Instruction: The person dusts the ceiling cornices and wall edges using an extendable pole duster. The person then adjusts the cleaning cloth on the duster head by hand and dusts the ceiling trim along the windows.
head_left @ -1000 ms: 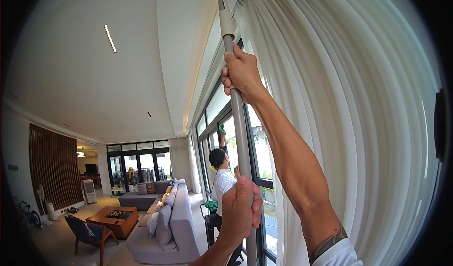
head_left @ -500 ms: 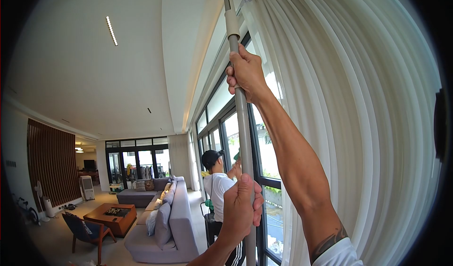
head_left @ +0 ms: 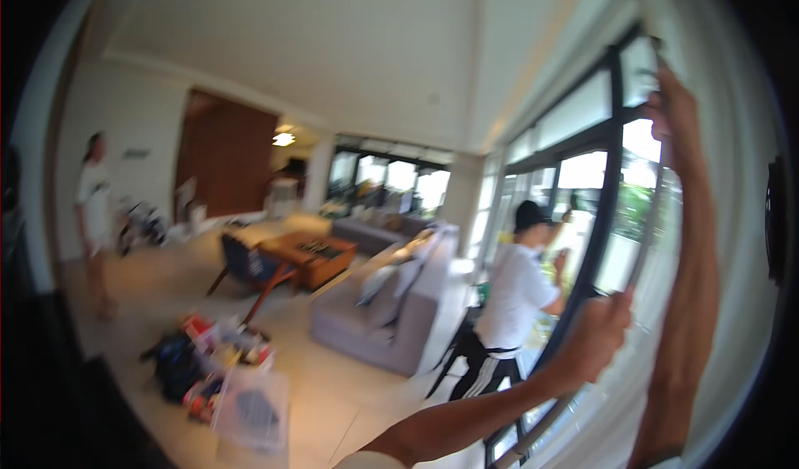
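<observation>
Gripping a long grey pole with both bare hands, we stand beside a tall window at the right of a bright living room. The pole slants from the bottom of the view up toward the top right, in front of the glass. Our left hand is lower, its fingers curled round the shaft; our right hand is well above it, arm stretched high, its fingers also closed on the pole. Blur softens both grips. A pale curtain hangs at the far right, behind our raised arm.

Just beyond our left hand, a person in a black cap, white shirt and dark striped trousers faces the glass with hands raised. Left of that person is a grey sofa with cushions. Further left we see a blue chair with wooden legs. Nearer us on the floor, a heap of bags lies next to a clear plastic box. Another person in a white top stands near the left wall.
</observation>
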Demonstrator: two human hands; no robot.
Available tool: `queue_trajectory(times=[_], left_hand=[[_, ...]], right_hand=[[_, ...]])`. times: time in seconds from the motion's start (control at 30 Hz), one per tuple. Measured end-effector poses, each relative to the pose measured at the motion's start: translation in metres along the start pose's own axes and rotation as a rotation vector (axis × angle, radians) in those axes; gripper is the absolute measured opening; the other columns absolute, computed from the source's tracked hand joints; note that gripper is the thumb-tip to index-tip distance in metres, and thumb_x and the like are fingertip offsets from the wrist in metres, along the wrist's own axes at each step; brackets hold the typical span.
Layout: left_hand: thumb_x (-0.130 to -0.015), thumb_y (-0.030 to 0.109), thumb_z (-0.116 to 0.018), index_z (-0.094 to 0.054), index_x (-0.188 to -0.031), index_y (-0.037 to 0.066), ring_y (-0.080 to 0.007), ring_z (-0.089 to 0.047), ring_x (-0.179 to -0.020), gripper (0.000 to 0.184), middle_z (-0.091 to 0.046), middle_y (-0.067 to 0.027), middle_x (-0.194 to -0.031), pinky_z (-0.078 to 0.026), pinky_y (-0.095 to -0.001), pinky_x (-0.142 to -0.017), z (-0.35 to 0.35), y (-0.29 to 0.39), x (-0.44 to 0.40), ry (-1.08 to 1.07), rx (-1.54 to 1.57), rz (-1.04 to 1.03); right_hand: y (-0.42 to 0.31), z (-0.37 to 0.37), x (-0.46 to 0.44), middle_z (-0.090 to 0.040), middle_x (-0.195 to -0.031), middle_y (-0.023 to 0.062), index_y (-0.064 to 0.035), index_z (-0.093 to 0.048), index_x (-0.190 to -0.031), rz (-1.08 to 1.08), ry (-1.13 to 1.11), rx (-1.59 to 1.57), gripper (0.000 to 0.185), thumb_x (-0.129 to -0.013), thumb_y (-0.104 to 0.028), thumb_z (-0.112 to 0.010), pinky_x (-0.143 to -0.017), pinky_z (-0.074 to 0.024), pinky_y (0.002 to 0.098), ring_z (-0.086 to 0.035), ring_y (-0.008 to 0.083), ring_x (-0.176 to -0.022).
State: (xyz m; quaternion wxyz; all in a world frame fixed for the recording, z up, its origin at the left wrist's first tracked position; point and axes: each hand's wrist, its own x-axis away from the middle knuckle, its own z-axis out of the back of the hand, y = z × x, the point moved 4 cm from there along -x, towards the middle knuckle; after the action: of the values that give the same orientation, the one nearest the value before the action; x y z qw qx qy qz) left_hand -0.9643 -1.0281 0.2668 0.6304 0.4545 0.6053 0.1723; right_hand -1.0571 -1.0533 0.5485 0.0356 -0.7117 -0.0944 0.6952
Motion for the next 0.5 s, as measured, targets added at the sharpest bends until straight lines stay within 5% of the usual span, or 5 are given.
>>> queue_trajectory(times=[0.13, 0.17, 0.23, 0.27, 0.5], left_hand=[[-0.105, 0.051, -0.039, -0.046, -0.081, 0.009, -0.0114, -0.038, -0.041, 0.049, -0.037, 0.0021, -0.055, -0.031, -0.03, -0.038, 0.011, -0.046, 0.002, -0.005, -0.009, 0.0], [-0.106, 0.044, -0.039, -0.045, -0.079, 0.006, -0.0133, -0.039, -0.046, 0.047, -0.038, 0.0001, -0.057, -0.033, -0.0322, -0.045, 0.01, -0.083, -0.009, 0.211, -0.267, -0.444], [-0.108, 0.034, -0.038, -0.045, -0.077, 0.003, -0.0168, -0.04, -0.054, 0.045, -0.041, -0.0037, -0.06, -0.035, -0.0364, -0.056, 0.008, -0.098, -0.005, 0.242, -0.339, -0.527], [-0.108, 0.031, -0.037, -0.045, -0.076, 0.002, -0.0184, -0.04, -0.058, 0.044, -0.041, -0.0054, -0.062, -0.036, -0.0384, -0.061, 0.006, -0.088, 0.016, 0.069, -0.11, -0.184], [-0.108, 0.034, -0.038, -0.052, -0.096, -0.002, -0.0338, -0.043, -0.06, 0.04, -0.05, -0.0203, -0.065, -0.039, -0.0422, -0.065, 0.014, -0.156, 0.113, 0.25, -0.474, -0.334]], right_hand=[[-0.02, -0.019, 0.036, -0.057, -0.071, 0.0083, 0.0009, -0.057, -0.097, -0.177, -0.026, -0.154, 0.035, -0.102, -0.033, -0.054, -0.041, -0.0471, 0.0242, -0.054, 0.0133, -0.053], [-0.018, -0.018, 0.042, -0.057, -0.071, 0.0083, -0.0008, -0.059, -0.098, -0.204, 0.079, -0.107, 0.036, -0.102, -0.036, -0.054, -0.04, -0.0463, 0.0249, -0.054, 0.0134, -0.053], [-0.011, 0.004, 0.05, -0.057, -0.071, 0.0077, -0.0031, -0.061, -0.102, -0.229, 0.111, -0.005, 0.038, -0.101, -0.041, -0.055, -0.038, -0.0435, 0.0262, -0.052, 0.0131, -0.052], [-0.005, 0.013, 0.059, -0.055, -0.071, 0.0072, -0.0038, -0.061, -0.106, -0.226, 0.038, 0.046, 0.04, -0.101, -0.043, -0.055, -0.038, -0.0415, 0.0268, -0.05, 0.0126, -0.051], [0.011, 0.02, 0.167, -0.057, -0.078, 0.012, -0.0021, -0.057, -0.123, -0.355, 0.237, 0.049, 0.036, -0.101, -0.029, -0.049, -0.05, -0.0504, 0.0378, -0.052, 0.0187, -0.055]])
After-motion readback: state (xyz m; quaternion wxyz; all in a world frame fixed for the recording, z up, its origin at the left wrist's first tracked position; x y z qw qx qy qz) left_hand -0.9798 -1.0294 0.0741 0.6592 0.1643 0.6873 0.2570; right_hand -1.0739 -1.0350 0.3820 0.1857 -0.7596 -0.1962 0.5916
